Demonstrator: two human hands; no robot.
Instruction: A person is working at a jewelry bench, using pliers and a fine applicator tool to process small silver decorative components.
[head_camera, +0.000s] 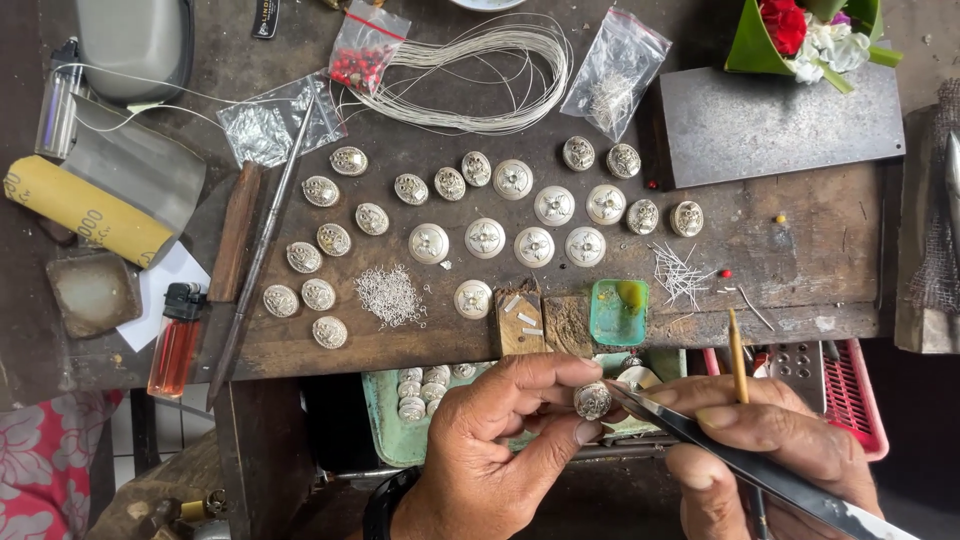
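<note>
The left hand (500, 440) pinches one silver dome piece (593, 401) below the bench's (800, 250) front edge. The right hand (760, 440) grips steel tweezers (740, 460) closed, tips touching it. Many similar finished-looking domes (485, 238) lie in rows on the bench; a few wait in a green tray (385, 420).

Below the pinched silver button (593, 401), the tweezers (760, 462) run off the bottom edge, and their tips are too fine to tell apart.

silver disc (593, 401): bright embossed metal | tweezers (740, 462): polished steel | workbench (790, 250): rough, worn wood | steel block (780, 120): dull grey | tray (385, 420): matt green plastic | sandpaper roll (85, 210): yellow paper backing
</note>
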